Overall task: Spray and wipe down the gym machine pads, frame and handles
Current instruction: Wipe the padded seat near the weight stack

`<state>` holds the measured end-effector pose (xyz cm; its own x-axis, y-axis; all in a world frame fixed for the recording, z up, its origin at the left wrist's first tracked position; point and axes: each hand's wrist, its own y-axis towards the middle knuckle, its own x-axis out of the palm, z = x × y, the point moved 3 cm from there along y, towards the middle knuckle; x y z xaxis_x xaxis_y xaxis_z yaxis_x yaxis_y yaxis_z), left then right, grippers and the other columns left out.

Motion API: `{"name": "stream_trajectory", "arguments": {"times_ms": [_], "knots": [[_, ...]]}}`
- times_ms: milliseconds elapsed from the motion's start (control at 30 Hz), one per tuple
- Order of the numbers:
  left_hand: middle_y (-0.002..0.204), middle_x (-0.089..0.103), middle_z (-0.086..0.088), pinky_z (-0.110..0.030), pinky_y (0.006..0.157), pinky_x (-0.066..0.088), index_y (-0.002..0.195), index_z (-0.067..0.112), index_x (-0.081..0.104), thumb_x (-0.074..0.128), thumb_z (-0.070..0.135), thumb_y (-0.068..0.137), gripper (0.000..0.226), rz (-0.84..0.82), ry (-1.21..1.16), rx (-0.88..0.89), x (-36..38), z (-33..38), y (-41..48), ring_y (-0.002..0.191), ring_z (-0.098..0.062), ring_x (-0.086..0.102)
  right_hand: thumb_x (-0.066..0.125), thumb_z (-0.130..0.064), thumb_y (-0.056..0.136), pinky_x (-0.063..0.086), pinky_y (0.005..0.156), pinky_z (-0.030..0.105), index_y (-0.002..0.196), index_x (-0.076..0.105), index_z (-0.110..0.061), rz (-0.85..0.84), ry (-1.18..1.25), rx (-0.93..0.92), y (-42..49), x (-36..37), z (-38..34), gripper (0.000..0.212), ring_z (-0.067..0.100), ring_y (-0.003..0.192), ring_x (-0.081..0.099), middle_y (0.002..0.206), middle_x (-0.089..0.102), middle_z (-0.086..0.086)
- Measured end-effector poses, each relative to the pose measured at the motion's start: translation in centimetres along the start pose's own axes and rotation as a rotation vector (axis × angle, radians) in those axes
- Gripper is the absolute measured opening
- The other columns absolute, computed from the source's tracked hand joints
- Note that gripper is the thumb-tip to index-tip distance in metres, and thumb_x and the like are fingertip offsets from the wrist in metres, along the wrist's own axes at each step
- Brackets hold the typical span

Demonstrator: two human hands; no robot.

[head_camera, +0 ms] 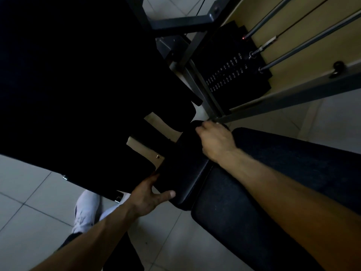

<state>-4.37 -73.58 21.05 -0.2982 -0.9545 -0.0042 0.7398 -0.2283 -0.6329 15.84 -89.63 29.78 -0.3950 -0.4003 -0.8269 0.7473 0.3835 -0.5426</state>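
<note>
A small black pad (183, 169) of the gym machine sits in the middle of the head view, between a large black back pad (68, 75) at the upper left and the dark seat pad (244, 208) at the lower right. My left hand (148, 198) grips the small pad's near end, thumb on top and fingers underneath. My right hand (214, 139) curls over the pad's far end. Whether it holds a cloth is hidden. No spray bottle is in view.
The grey steel frame (273, 98) and the black weight stack (234, 75) with its guide rods (304, 45) stand at the upper right. The floor (29, 192) is pale tile. My white shoe (86, 212) is at the lower left, beside the machine's base.
</note>
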Motion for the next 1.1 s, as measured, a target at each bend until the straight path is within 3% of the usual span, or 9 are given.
{"name": "stream_trajectory", "arguments": {"times_ms": [133,233,333,467,533,633,833,933,1100], "knots": [[0.135,0.061,0.017,-0.02,0.105,0.046,0.14,0.026,0.058,0.078,0.075,0.068,0.089,-0.036,-0.01,-0.024,-0.1,0.2,0.1,0.127,-0.005,0.057,0.07,-0.013,0.089,0.051,0.099,0.043,0.138,0.059,-0.019,-0.188,0.158,-0.308,-5.9,2.9,-7.2,0.051,0.031,0.122,0.053,0.138,0.054,0.007],[0.135,0.056,0.022,-0.003,0.097,0.038,0.138,0.032,0.056,0.08,0.066,0.071,0.079,-0.06,0.004,-0.02,-0.3,0.4,0.0,0.13,-0.002,0.052,0.067,-0.01,0.092,0.052,0.097,0.046,0.143,0.058,-0.019,-0.246,0.241,-0.497,-9.1,3.3,-9.0,0.052,0.031,0.124,0.052,0.143,0.053,0.007],[0.139,0.036,0.023,0.007,0.087,0.026,0.151,0.022,0.045,0.077,0.044,0.087,0.075,-0.112,0.081,0.004,-0.3,0.8,-0.4,0.129,0.004,0.035,0.063,-0.008,0.095,0.048,0.106,0.045,0.147,0.055,-0.024,-0.122,0.156,-0.396,-7.9,2.1,-5.7,0.055,0.029,0.13,0.051,0.149,0.049,0.003],[0.146,0.036,0.023,-0.01,0.108,0.03,0.151,0.025,0.048,0.064,0.054,0.096,0.064,-0.084,0.264,0.05,-0.7,0.3,-1.8,0.139,-0.002,0.032,0.066,-0.004,0.089,0.046,0.108,0.045,0.137,0.062,-0.016,0.122,0.08,-0.034,-7.0,1.7,-3.5,0.051,0.035,0.124,0.055,0.143,0.054,0.011],[0.161,0.036,0.01,-0.039,0.123,0.026,0.15,0.028,0.049,0.052,0.06,0.097,0.062,-0.037,0.674,0.104,-1.1,-0.6,-2.2,0.154,-0.023,0.023,0.069,-0.006,0.086,0.048,0.105,0.046,0.136,0.061,-0.013,0.07,0.09,-0.104,-8.8,3.0,-7.6,0.051,0.036,0.123,0.054,0.14,0.054,0.013],[0.172,0.007,0.0,-0.053,0.127,-0.005,0.16,0.027,0.03,0.044,0.054,0.102,0.065,-0.009,1.126,0.093,-2.3,-1.8,-3.3,0.158,-0.03,-0.008,0.066,-0.007,0.09,0.049,0.102,0.043,0.135,0.062,-0.016,-0.072,0.162,-0.402,-11.3,5.9,-13.3,0.046,0.032,0.12,0.056,0.135,0.056,0.01],[0.172,-0.009,0.001,-0.054,0.126,-0.009,0.162,0.026,0.023,0.051,0.04,0.102,0.068,-0.022,1.246,0.129,-4.8,-3.2,-4.4,0.156,-0.026,-0.019,0.061,-0.01,0.095,0.041,0.11,0.038,0.141,0.059,-0.018,-0.04,0.098,-0.038,-3.9,7.2,-12.9,0.046,0.032,0.126,0.052,0.137,0.054,0.009],[0.172,-0.006,0.005,-0.047,0.128,-0.007,0.162,0.029,0.022,0.052,0.032,0.102,0.067,-0.004,1.227,0.149,-5.6,-3.6,-4.2,0.157,-0.021,-0.015,0.058,-0.015,0.099,0.048,0.101,0.042,0.132,0.064,-0.018,-0.156,0.034,-0.233,-6.2,9.2,-17.2,0.034,0.034,0.123,0.056,0.132,0.057,0.01],[0.172,-0.001,0.004,-0.047,0.129,-0.002,0.159,0.029,0.033,0.049,0.031,0.104,0.057,-0.012,1.123,0.124,-6.0,-3.5,-4.9,0.158,-0.022,-0.012,0.052,-0.014,0.101,0.021,0.125,0.047,0.141,0.061,-0.009,-0.076,-0.286,-0.373,-9.1,12.3,-18.8,0.041,0.036,0.148,0.035,0.153,0.048,0.014]]}}
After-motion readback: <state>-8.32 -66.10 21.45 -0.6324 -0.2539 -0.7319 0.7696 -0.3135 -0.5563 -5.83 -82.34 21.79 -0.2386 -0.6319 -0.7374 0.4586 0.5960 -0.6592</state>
